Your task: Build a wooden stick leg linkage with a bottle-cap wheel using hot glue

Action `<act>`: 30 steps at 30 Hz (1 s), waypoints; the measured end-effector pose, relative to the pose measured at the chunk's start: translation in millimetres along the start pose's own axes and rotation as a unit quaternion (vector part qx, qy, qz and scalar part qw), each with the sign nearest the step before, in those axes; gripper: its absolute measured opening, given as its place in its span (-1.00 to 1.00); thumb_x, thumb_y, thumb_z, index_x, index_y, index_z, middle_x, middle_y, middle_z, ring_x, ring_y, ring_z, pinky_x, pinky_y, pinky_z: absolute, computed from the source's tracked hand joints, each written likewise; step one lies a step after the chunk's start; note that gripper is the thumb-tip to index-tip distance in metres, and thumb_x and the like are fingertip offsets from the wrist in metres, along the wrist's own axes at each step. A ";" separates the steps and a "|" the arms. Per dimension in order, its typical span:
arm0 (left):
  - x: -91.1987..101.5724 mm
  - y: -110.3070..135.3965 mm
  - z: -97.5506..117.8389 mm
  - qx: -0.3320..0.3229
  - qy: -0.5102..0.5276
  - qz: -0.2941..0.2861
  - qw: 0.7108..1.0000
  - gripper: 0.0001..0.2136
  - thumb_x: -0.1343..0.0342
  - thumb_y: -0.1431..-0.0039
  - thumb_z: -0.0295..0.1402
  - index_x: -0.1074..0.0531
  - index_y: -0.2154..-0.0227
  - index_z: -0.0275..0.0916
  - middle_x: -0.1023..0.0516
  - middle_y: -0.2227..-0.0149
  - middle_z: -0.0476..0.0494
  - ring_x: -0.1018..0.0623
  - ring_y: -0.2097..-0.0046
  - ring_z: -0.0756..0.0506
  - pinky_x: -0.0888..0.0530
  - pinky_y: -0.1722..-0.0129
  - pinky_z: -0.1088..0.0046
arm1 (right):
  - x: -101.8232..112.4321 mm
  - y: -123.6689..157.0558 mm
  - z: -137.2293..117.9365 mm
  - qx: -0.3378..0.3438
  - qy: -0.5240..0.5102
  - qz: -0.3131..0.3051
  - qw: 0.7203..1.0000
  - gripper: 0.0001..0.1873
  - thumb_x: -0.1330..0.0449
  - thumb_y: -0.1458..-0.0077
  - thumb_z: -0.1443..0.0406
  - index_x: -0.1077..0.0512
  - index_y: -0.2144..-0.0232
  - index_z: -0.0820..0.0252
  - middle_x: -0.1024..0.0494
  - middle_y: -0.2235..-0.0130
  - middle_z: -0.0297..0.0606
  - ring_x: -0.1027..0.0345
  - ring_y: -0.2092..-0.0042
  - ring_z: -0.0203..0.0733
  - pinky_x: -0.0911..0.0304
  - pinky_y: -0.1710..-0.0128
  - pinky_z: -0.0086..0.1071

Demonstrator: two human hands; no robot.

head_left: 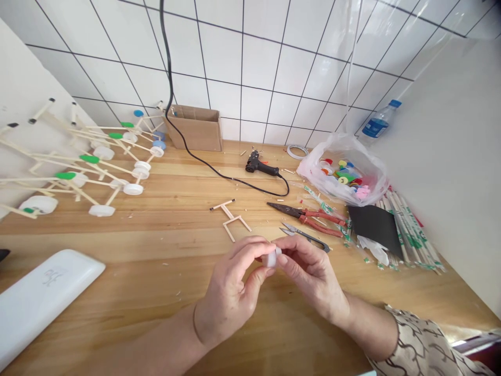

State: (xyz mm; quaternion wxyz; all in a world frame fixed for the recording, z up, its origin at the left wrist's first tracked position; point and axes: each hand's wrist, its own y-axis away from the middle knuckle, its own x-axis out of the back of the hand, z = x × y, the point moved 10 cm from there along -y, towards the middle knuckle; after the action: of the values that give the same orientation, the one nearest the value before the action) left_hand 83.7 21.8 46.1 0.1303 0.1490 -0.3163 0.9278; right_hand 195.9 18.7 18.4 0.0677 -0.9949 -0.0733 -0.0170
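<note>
Between both hands, over the front middle of the table, is a small white bottle cap (270,259). My left hand (235,282) pinches it from the left with thumb and fingers. From the right, the thumb and fingertips of my right hand (313,277) close on its edge; whether a second cap lies against it I cannot tell. Just beyond my fingers lies a small frame of wooden sticks (234,218) with a black-tipped crosspiece. Thread snips (307,236) lie near my right hand, with red-handled pliers (309,215) behind them.
Several stick models with cap wheels (133,189) stand at the left, near a white power bank (50,297). A glue gun (260,164) trails a black cable. Behind are a cardboard box (195,129) and tape roll (297,151). A bag of caps (336,156), wrapped sticks (415,230) and bottle (379,125) stand right.
</note>
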 end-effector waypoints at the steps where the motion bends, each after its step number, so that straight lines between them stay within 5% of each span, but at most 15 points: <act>1: -0.1 0.3 0.9 -0.005 -0.006 0.000 1.000 -0.73 -0.05 -0.08 -0.65 -0.40 0.16 -0.30 -0.51 0.17 -0.16 -0.49 0.08 0.01 -0.42 0.02 0.59 | 0.3 -0.4 0.2 -0.001 -0.011 0.002 1.000 -0.88 -0.12 -0.18 0.31 -0.43 0.22 0.15 -0.50 0.31 -0.27 -0.40 0.26 -0.26 -0.32 0.22 -0.38; 10: -0.7 3.1 7.3 -0.055 -0.049 -0.002 0.997 -0.73 -0.03 -0.10 -0.66 -0.42 0.15 -0.35 -0.54 0.17 -0.22 -0.50 0.06 -0.02 -0.43 0.01 0.55 | -1.6 -0.6 8.2 -0.025 -0.038 0.003 0.999 -0.87 -0.16 -0.16 0.25 -0.44 0.26 0.17 -0.51 0.35 -0.29 -0.40 0.32 -0.28 -0.34 0.26 -0.40; 19: -1.1 -1.5 0.4 -0.019 -0.001 -0.006 1.000 -0.73 -0.08 -0.08 -0.63 -0.43 0.16 -0.28 -0.56 0.19 -0.18 -0.55 0.13 -0.04 -0.51 0.11 0.49 | 5.1 1.6 -4.1 0.041 0.099 0.017 0.994 -0.86 -0.14 -0.16 0.27 -0.43 0.22 0.18 -0.55 0.31 -0.20 -0.41 0.26 -0.18 -0.34 0.26 -0.32; 30: -3.2 1.5 1.0 -0.069 -0.047 -0.021 0.996 -0.73 -0.01 -0.12 -0.62 -0.45 0.15 -0.27 -0.58 0.16 -0.23 -0.56 0.09 -0.07 -0.53 0.10 0.44 | 5.5 2.4 -3.0 0.047 0.116 0.032 0.992 -0.88 -0.12 -0.16 0.34 -0.44 0.25 0.18 -0.55 0.37 -0.26 -0.42 0.27 -0.20 -0.32 0.26 -0.36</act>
State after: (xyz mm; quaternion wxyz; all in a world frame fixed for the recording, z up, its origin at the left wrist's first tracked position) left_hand 86.4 19.6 44.9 0.1449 0.1902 -0.3824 0.8925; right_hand 201.6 16.7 21.3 0.1226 -0.9837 -0.0334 -0.1268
